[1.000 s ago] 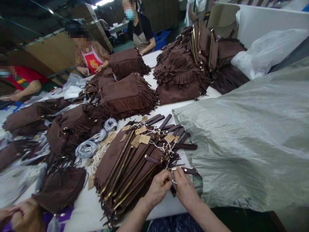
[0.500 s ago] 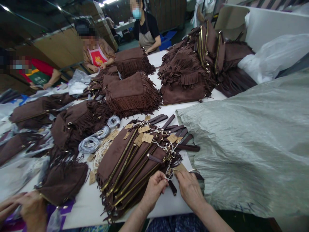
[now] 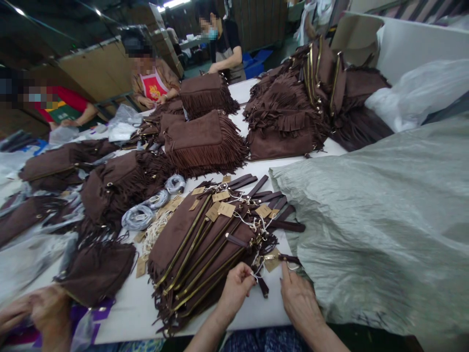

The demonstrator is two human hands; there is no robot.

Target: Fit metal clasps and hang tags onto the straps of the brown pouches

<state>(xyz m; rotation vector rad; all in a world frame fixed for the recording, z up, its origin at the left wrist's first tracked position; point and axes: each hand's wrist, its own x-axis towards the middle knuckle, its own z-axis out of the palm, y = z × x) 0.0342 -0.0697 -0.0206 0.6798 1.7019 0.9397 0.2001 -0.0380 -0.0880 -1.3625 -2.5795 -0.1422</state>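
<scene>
Brown fringed bags point(image 3: 205, 244) with gold zippers lie in an overlapping stack before me, with kraft paper tags on white strings near their strap ends. My left hand point(image 3: 236, 288) pinches a white string point(image 3: 259, 270) at the lower right corner of the stack. Beside it, a kraft tag point(image 3: 271, 260) lies by a short brown strap point(image 3: 289, 259) with a gold clasp. My right hand point(image 3: 300, 296) is open, its index finger stretched out to the strap and tag string; its other fingers are partly hidden. A dark zipper pull point(image 3: 263, 287) lies between my hands.
More fringed bags point(image 3: 205, 142) are piled across the white table point(image 3: 128, 318). Coiled wrapped straps point(image 3: 137, 217) and a bundle of tag strings point(image 3: 157, 230) flank the stack. A grey-green plastic sheet point(image 3: 373, 215) covers the right side. Another person's hands point(image 3: 51, 308) work at lower left.
My right hand has drawn back and to the right from the tag, uncovering the strap and clasp. My left hand keeps its pinch on the string. The view has shifted slightly.
</scene>
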